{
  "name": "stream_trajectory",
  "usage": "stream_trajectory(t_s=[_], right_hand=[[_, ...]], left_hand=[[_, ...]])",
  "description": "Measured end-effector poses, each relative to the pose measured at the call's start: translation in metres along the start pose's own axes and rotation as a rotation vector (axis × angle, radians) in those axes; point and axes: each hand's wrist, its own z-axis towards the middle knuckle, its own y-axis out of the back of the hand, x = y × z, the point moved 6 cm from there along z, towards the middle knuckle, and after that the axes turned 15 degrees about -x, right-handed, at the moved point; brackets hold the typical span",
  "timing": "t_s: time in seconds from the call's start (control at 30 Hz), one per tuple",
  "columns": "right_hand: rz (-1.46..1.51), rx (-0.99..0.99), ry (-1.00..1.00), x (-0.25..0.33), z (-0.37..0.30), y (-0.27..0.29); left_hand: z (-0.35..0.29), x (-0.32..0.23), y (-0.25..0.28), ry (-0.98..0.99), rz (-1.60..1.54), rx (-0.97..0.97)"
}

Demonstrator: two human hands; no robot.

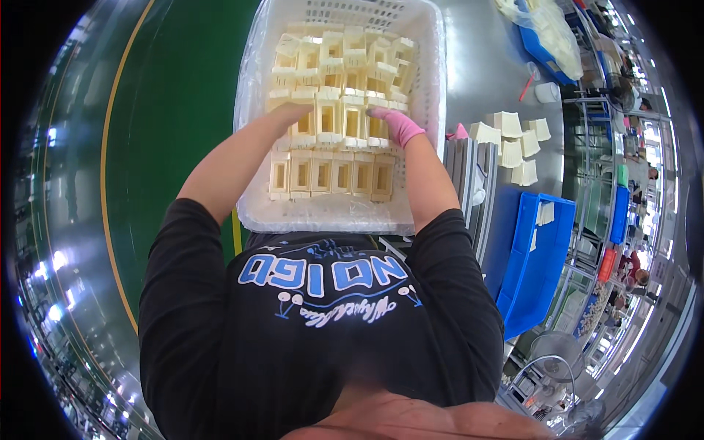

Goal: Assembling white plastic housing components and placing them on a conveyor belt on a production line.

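Observation:
A white perforated plastic crate (330, 218), lined with clear film, stands in front of me. Inside it, cream-coloured hollow rectangular plastic housings lie in rows. My left hand (291, 115), bare, presses the left end of a middle row of housings (328, 121). On that row's right end is my right hand (400, 126), in a pink glove with darker fingertips. The row is squeezed between the two hands; several fingers are hidden behind it. Nearer to me sits another row of housings (323, 176), untouched. More housings (332, 51) fill the far half of the crate.
A steel table (477, 73) runs along my right, bearing loose cream pieces (510, 143), a white cup (546, 92) and a red stick-like tool (526, 86). Grey metal rails (469, 183) and a blue bin (539, 257) are nearer. Green floor (176, 110) lies left.

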Motion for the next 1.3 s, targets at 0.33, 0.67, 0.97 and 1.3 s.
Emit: stream_trajectory(t_s=[0.33, 0.67, 0.97, 1.3], right_hand=[[0.091, -0.077, -0.001, 0.007, -0.020, 0.010], [0.206, -0.078, 0.087, 0.002, -0.013, -0.006], [0.209, -0.129, 0.057, 0.009, -0.026, -0.008], [0.374, -0.192, 0.187, 0.012, -0.045, 0.006]], left_hand=[[0.015, 0.016, -0.016, 0.066, 0.543, -0.522], [0.049, 0.017, -0.013, -0.004, 0.036, -0.124], [0.042, 0.012, -0.005, 0.064, -0.018, -0.175], [-0.026, -0.034, 0.006, -0.145, -0.191, -0.200]])
